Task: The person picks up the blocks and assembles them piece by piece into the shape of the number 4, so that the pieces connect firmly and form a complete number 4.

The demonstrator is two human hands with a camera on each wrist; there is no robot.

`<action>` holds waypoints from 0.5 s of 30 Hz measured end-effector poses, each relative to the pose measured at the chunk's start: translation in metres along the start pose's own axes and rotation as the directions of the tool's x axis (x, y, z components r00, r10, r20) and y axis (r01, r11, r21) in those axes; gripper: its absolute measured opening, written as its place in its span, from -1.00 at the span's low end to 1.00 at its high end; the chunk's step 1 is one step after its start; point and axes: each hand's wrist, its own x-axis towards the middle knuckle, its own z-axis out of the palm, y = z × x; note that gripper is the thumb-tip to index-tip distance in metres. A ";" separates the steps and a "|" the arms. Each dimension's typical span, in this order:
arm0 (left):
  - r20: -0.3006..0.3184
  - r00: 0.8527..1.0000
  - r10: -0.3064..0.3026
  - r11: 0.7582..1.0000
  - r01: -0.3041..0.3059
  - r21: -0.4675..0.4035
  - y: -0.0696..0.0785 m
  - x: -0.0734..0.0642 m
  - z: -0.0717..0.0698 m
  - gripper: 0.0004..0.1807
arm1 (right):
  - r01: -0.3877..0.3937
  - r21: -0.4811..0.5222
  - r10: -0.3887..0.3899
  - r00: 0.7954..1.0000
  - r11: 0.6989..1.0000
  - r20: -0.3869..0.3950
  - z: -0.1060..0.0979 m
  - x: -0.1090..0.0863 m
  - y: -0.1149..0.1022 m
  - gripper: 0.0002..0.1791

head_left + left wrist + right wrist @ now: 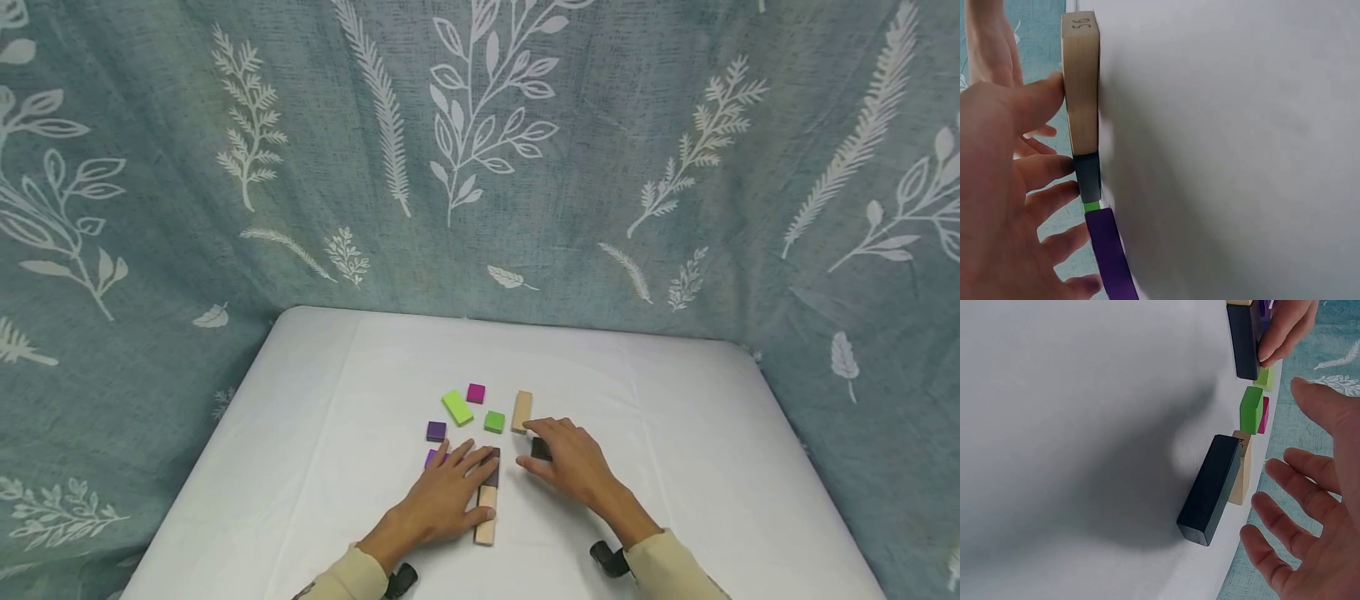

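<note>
In the head view my left hand (444,498) lies over a row made of a dark block (492,477) and a natural wood block (483,534) set end to end. Its thumb touches the wood block and its fingertips reach the dark one, the fingers spread and mostly straight. Under those fingers a purple block (431,458) is partly covered. My right hand (573,458) hovers with loosely bent, parted fingers over a black block (1209,490), which the hand partly hides in the head view. Its fingertips are close to a second wood block (522,410).
Beyond the hands lie a lime block (457,407), a green block (494,422), a magenta block (476,393) and a dark purple block (437,431). All rest on a white-covered table (360,400). A leaf-patterned teal cloth (420,258) hangs behind it.
</note>
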 end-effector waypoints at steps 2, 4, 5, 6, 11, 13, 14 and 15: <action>0.000 1.000 -0.003 1.000 0.003 0.013 0.002 0.000 0.000 -0.24 | -0.002 -0.002 0.002 1.000 1.000 0.007 0.001 0.002 0.001 -0.35; 0.002 1.000 -0.008 1.000 0.008 0.025 0.003 -0.001 -0.001 -0.24 | -0.003 -0.008 0.003 1.000 1.000 0.015 0.001 0.005 0.001 -0.35; 0.002 1.000 -0.008 1.000 0.008 0.029 0.004 -0.001 -0.002 -0.24 | -0.001 -0.012 0.002 1.000 1.000 0.018 0.002 0.006 0.002 -0.36; 0.002 1.000 -0.009 0.999 0.009 0.031 0.004 -0.001 -0.002 -0.24 | 0.001 -0.019 -0.001 1.000 1.000 0.020 0.002 0.008 0.002 -0.36; -0.002 1.000 -0.011 0.999 0.011 0.037 0.005 -0.002 -0.002 -0.24 | 0.005 -0.024 -0.005 0.999 1.000 0.031 0.000 0.016 0.003 -0.38; 0.000 1.000 -0.013 0.999 0.013 0.043 0.005 -0.002 -0.001 -0.24 | 0.008 -0.019 -0.008 0.999 1.000 0.035 -0.001 0.021 0.003 -0.38; 0.000 1.000 -0.013 0.999 0.013 0.046 0.005 -0.002 -0.001 -0.24 | 0.011 -0.018 -0.010 0.999 1.000 0.036 -0.002 0.023 0.003 -0.38; -0.001 1.000 -0.014 0.999 0.014 0.050 0.006 -0.002 -0.001 -0.24 | 0.013 -0.017 -0.012 0.999 1.000 0.038 -0.003 0.025 0.004 -0.39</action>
